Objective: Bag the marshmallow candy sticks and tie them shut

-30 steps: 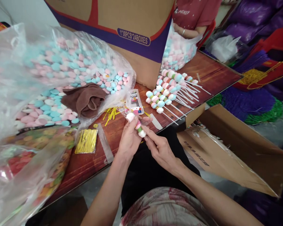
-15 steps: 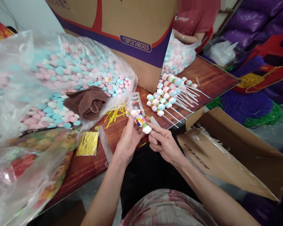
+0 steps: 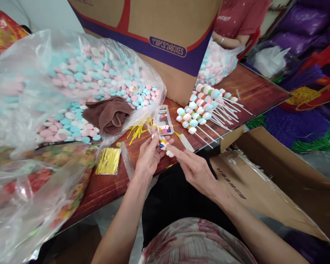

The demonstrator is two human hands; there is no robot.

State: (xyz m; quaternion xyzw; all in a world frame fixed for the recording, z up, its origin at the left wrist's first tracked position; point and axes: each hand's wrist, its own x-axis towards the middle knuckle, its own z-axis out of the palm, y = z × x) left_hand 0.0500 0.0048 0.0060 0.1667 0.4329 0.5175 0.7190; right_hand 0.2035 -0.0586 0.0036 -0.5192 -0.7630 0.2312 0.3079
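Between my hands is a marshmallow skewer, with white and green pieces showing at its near end. A colourful printed clear wrapper covers its middle. My left hand is closed around the wrapped part, the thumb on top. My right hand has its fingers together at the white end; its fingertips partly hide that end. Just beyond my hands, a stack of printed clear bags lies on the table. Finished-looking marshmallow skewers with white sticks lie in a pile to the right.
A big clear bag of marshmallows fills the left, with a brown cloth on it. Yellow twist ties and bagged gummy rings lie nearer. A large carton stands behind; an open carton sits right. A person sits beyond.
My right fingers have shifted over the white end, which shows less. The pink far end is now mostly hidden by my left hand. The printed bags on the table show more fully.
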